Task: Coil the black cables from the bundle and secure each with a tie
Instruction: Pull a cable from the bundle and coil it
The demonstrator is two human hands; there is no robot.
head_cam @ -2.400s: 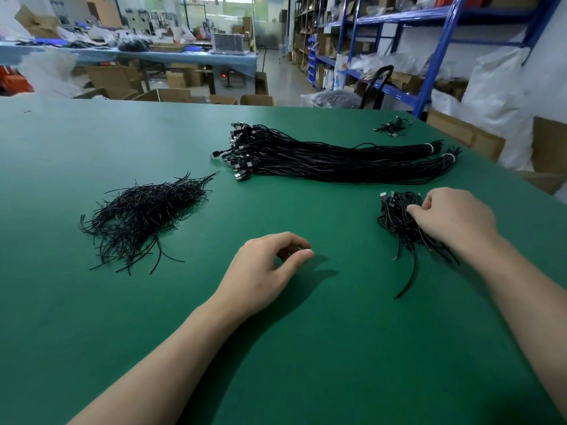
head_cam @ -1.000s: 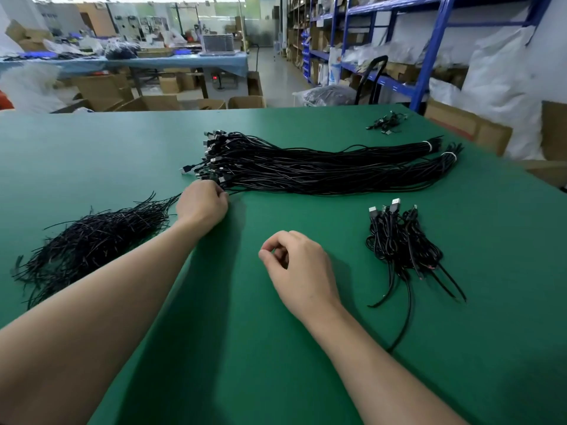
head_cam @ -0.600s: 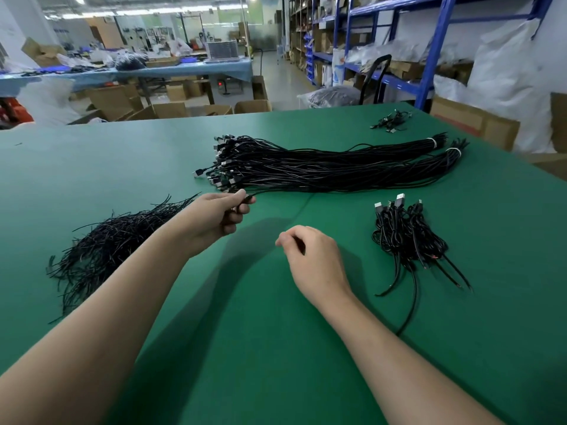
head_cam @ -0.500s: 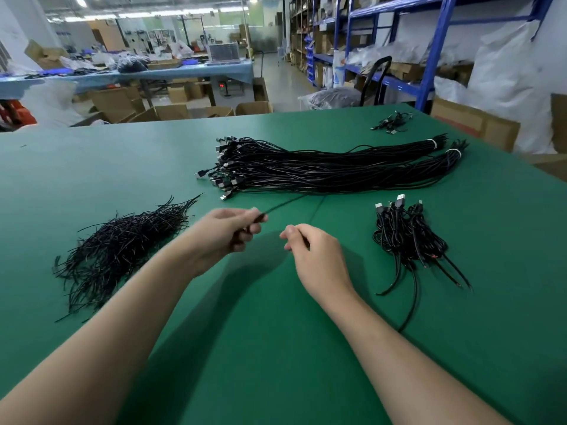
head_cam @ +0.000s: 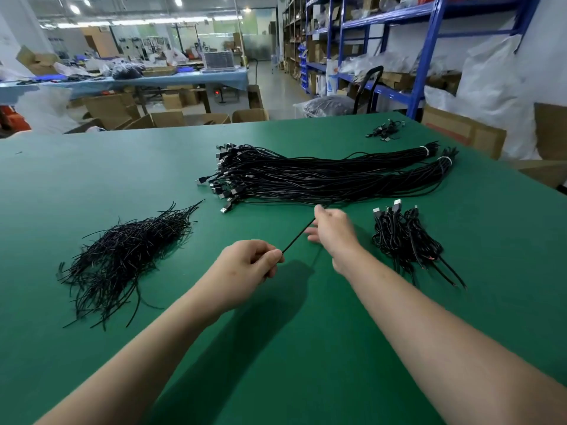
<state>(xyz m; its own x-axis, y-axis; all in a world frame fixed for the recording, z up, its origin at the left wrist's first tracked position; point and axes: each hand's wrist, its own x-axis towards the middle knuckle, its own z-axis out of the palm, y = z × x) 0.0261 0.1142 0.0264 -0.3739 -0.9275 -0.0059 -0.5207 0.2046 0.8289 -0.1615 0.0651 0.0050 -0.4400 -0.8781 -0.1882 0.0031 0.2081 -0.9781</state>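
Observation:
A long bundle of black cables (head_cam: 322, 176) lies across the far middle of the green table (head_cam: 92, 167), plugs to the left and white bands at its right end. My left hand (head_cam: 245, 265) pinches one end of a single black cable (head_cam: 297, 237). This cable runs up and to the right into my right hand (head_cam: 334, 234), which is blurred and holds it between thumb and fingers just in front of the bundle. A loose heap of thin black ties (head_cam: 129, 253) lies to the left. Several coiled, tied cables (head_cam: 405, 237) lie to the right.
A small cluster of cables (head_cam: 386, 130) sits near the table's far right corner. Cardboard boxes (head_cam: 460, 130) and blue shelving (head_cam: 429, 41) stand beyond the right edge. Bare green surface stretches in front of my hands.
My left hand drew one cable out of the bundle's plug end and pulled it toward me. My right hand took the cable and moved along it toward the bundle.

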